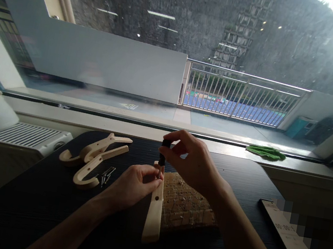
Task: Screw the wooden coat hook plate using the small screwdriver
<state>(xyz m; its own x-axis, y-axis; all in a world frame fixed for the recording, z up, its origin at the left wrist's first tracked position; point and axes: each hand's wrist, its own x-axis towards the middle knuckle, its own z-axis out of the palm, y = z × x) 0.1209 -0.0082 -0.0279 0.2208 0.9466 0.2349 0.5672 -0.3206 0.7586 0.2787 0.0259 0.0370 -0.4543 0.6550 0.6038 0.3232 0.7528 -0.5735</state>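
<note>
My right hand (191, 159) grips the black handle of a small screwdriver (164, 154), held upright with its shaft pointing down. Below it, the thumb and fingers of my left hand (136, 183) pinch together around the tip; what sits between them is hidden. Both work over a pale wooden hook piece (153, 221) with a dark screw hole in it. This piece lies along the left edge of a brown, scarred board (187, 203) dotted with holes and bits of metal.
Left on the dark table (42, 205) lie more wooden hooks (88, 175) beside a small pile of screws (106, 176). A phone (299, 246) showing a timer lies at the right. A green cloth (266, 152) rests on the windowsill; a radiator (29, 137) stands at the left.
</note>
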